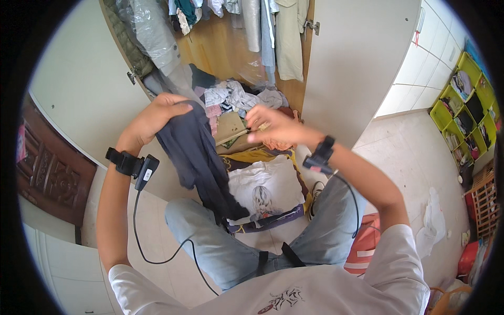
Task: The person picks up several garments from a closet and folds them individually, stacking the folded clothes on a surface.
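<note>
My left hand (167, 112) holds up a dark navy garment (193, 145) by its top edge, and the cloth hangs down between my knees. To its right my right hand (265, 126) is raised in the air with its fingers apart, slightly blurred, holding nothing that I can see. Below both hands lies a white printed T-shirt (267, 185), spread on a purple and yellow cloth (291, 220); the hanging garment's lower end touches its left side. Beyond my right hand, rumpled clothes (252, 96) are piled on the wardrobe floor.
Open wardrobe doors (350, 59) stand on both sides, with clothes hanging inside, some in clear plastic. A brown box or board (230, 128) lies before the pile. A red bag (362, 248) is beside my right leg. Green shelves (464, 106) and an orange basket (484, 197) stand at the right.
</note>
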{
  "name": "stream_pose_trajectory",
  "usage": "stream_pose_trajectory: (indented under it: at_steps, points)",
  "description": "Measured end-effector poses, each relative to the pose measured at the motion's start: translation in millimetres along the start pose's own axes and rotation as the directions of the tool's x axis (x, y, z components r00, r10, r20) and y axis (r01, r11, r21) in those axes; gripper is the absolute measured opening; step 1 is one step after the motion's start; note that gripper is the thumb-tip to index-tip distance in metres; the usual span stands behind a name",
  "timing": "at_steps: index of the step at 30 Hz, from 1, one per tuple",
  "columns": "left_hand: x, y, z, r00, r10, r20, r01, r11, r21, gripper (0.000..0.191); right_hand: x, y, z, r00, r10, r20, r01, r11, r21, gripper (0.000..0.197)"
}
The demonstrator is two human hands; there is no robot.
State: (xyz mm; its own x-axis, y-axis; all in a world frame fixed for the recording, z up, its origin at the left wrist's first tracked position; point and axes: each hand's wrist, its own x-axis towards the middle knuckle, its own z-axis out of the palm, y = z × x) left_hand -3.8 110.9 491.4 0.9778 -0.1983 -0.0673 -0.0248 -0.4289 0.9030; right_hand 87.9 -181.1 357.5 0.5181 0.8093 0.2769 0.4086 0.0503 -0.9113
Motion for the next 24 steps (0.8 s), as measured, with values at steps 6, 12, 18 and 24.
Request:
stream_pose_trajectory:
  at_steps: [6, 12, 18, 24]
  points:
    - [-28, 42, 6, 0.977, 0.155, 0.145, -0.189, 0.946, 0.262, 0.027, 36, 22, 63, 0.966, -0.238, 0.103, 0.254, 0.947, -0.196, 0.087]
    - [-48, 49, -16, 0.967, 0.150, 0.207, -0.212, 0.924, 0.318, 0.028, 54, 59, 71, 0.917, -0.087, 0.390, 0.218, 0.926, -0.307, 0.028]
    - [-65, 36, -43, 0.994, 0.090, -0.060, -0.071, 0.960, 0.271, 0.030, 27, 95, 52, 0.971, -0.114, 0.208, 0.163, 0.958, -0.236, 0.031]
    - [-30, -13, -33, 0.885, -0.159, -0.438, 0.132, 0.987, -0.091, 0.027, 5, 105, -9, 0.925, 0.317, -0.211, -0.129, 0.783, 0.609, 0.026]
